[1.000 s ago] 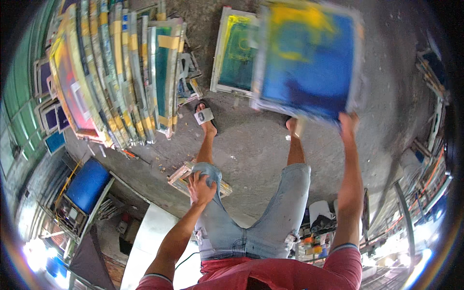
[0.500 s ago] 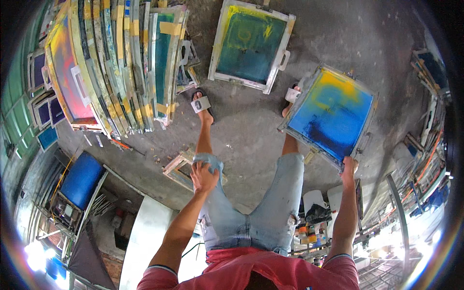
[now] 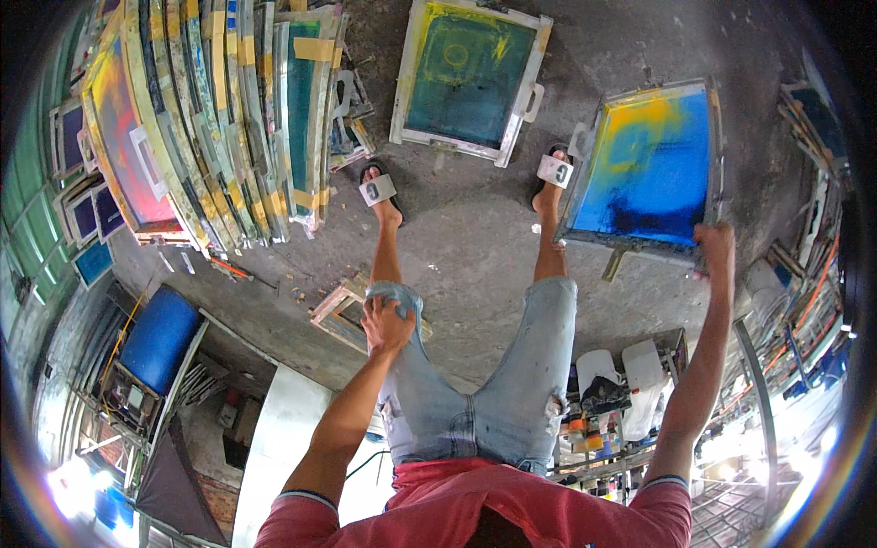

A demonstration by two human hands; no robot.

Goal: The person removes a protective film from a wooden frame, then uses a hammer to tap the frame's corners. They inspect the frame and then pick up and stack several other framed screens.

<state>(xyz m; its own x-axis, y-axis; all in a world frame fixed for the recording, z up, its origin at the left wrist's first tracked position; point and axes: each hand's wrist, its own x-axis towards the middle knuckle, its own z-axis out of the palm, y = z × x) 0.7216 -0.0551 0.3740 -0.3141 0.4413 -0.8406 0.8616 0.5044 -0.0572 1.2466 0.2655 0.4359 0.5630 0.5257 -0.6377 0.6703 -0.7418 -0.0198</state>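
Observation:
My right hand (image 3: 715,245) is closed on the near right corner of a screen-printing frame (image 3: 647,169) with a blue mesh and a yellow patch. This frame is beside my right foot, above or on the floor; I cannot tell which. My left hand (image 3: 387,321) lies on my left knee, fingers apart, holding nothing. Ahead, between and beyond my feet, lies a second screen-printing frame (image 3: 469,78) with a green mesh streaked yellow. A white handle (image 3: 533,102) sticks out from its right side.
Many screen frames (image 3: 196,128) stand in a tight row at the left. A small wooden frame (image 3: 352,315) lies on the floor by my left knee. A blue drum (image 3: 160,338) is at the lower left. White containers (image 3: 598,373) stand at my right, near a metal post (image 3: 756,393).
My right hand has swung the blue screen frame outward to the right and forward, turning it straighter. My right foot shows more fully. The left hand stays on the knee.

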